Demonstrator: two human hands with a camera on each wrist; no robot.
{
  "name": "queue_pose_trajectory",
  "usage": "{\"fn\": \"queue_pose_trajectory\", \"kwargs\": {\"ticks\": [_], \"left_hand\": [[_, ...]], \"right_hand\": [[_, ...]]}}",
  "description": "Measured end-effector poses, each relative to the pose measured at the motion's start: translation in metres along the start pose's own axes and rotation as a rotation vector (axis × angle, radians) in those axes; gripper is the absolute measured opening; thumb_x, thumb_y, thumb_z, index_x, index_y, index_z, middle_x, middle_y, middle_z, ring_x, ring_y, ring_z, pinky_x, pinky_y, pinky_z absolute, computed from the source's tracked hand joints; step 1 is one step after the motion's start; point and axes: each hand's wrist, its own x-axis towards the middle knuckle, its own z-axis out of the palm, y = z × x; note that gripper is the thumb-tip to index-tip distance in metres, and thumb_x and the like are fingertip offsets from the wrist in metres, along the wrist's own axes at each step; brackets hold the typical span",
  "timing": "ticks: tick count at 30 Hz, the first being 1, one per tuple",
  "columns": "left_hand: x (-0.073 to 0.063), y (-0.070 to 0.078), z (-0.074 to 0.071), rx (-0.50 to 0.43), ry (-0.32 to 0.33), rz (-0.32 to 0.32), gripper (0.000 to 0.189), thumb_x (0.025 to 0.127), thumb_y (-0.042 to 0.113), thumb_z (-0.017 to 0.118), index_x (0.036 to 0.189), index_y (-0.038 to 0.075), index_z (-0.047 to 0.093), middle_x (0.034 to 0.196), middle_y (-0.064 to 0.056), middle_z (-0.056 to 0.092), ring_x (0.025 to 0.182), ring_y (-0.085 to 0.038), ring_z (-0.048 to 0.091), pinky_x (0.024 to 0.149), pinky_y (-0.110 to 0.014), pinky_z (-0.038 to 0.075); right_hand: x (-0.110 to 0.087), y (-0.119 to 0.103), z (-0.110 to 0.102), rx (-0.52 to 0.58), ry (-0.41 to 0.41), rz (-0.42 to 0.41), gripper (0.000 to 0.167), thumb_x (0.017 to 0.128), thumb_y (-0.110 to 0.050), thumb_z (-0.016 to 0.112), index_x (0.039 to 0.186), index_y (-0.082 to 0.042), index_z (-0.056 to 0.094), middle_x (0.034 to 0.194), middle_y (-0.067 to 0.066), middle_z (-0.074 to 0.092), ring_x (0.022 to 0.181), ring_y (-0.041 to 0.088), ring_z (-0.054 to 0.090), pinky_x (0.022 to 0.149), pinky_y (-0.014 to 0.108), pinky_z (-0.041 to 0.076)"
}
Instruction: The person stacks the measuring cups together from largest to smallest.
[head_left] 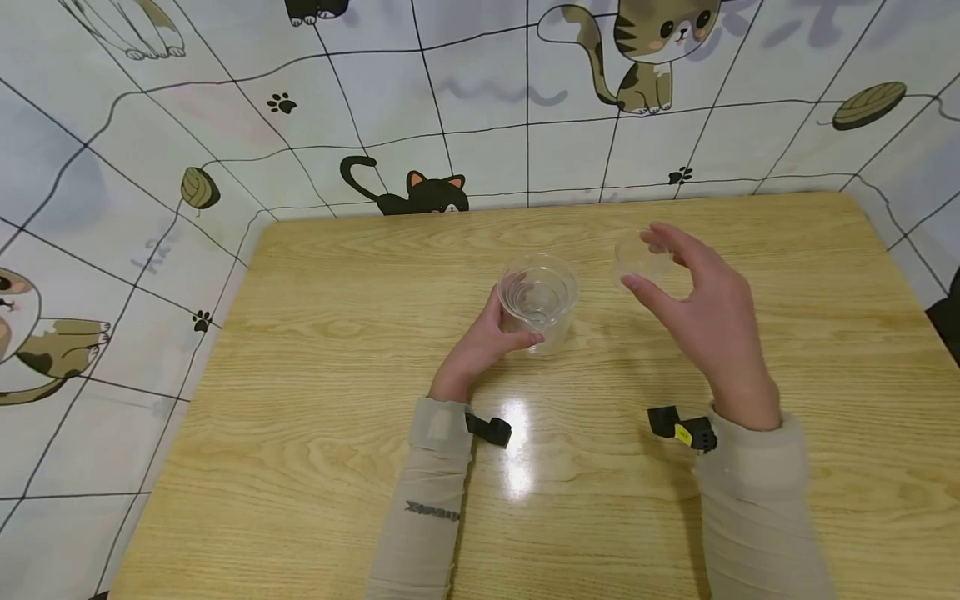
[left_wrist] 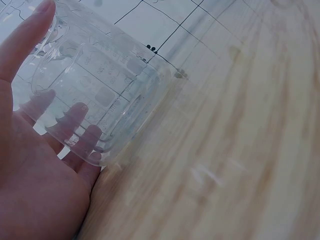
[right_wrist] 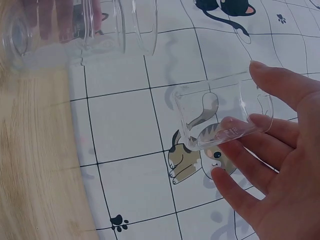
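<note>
My left hand (head_left: 480,346) grips a clear plastic cup (head_left: 553,329) near the middle of the table, thumb on the near side and fingers around the far side. In the left wrist view, faint measuring marks show on this cup (left_wrist: 112,95). Rings of more than one rim in the right wrist view suggest other clear cups nested inside it. Off to the right, my right hand (head_left: 712,312) holds a smaller clear cup (head_left: 630,260) in the air, between thumb and fingers. Faint raised marks show on the small cup (right_wrist: 210,112) in the right wrist view. The two cups are apart.
Both cups are over a light wooden table (head_left: 322,333). A white sheet (head_left: 487,100) with a black grid and cartoon cats hangs behind the table and along its left side. Dark objects (head_left: 947,321) show at the right edge.
</note>
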Motion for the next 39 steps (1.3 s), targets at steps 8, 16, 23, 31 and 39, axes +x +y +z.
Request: {"fn": "queue_pose_trajectory", "kwargs": {"ticks": [8,16,23,31,39], "left_hand": [[-0.001,0.000,-0.002,-0.011,-0.003,0.010,0.087,0.072,0.013,0.075,0.138,0.030,0.021,0.140,-0.002,0.029,0.129,-0.017,0.025,0.105,-0.038,0.012],[-0.002,0.000,-0.002,0.005,0.008,0.005,0.086,0.072,0.014,0.075,0.138,0.029,0.021,0.139,-0.001,0.031,0.129,-0.014,0.025,0.105,-0.037,0.011],[-0.002,0.001,-0.001,0.005,0.012,0.000,0.085,0.072,0.014,0.074,0.138,0.030,0.022,0.138,0.001,0.031,0.129,-0.013,0.025,0.105,-0.037,0.011],[-0.002,0.004,-0.002,0.001,0.002,0.005,0.086,0.073,0.014,0.074,0.139,0.025,0.021,0.139,0.000,0.030,0.128,-0.015,0.026,0.105,-0.039,0.011],[-0.002,0.002,-0.002,-0.014,-0.011,-0.002,0.086,0.073,0.015,0.074,0.139,0.026,0.021,0.139,0.000,0.030,0.128,-0.016,0.025,0.105,-0.041,0.010]], "right_hand": [[0.002,-0.007,0.011,0.018,-0.003,-0.013,0.054,0.078,-0.041,0.066,0.127,-0.026,0.049,0.117,0.001,0.057,0.111,0.024,0.047,0.088,0.046,0.034],[0.003,-0.012,0.018,0.046,0.015,-0.041,0.053,0.078,-0.040,0.067,0.126,-0.027,0.050,0.115,0.001,0.056,0.108,0.022,0.048,0.088,0.045,0.034],[0.005,-0.018,0.025,0.069,0.035,-0.077,0.052,0.077,-0.038,0.068,0.125,-0.026,0.051,0.114,0.000,0.057,0.107,0.020,0.048,0.088,0.043,0.035],[0.007,-0.029,0.034,0.085,0.067,-0.154,0.051,0.077,-0.033,0.069,0.124,-0.023,0.053,0.113,-0.002,0.057,0.106,0.018,0.050,0.088,0.039,0.037],[0.006,-0.035,0.040,0.112,0.083,-0.194,0.052,0.076,-0.030,0.071,0.124,-0.023,0.053,0.113,-0.002,0.058,0.105,0.016,0.051,0.087,0.037,0.038]]}}
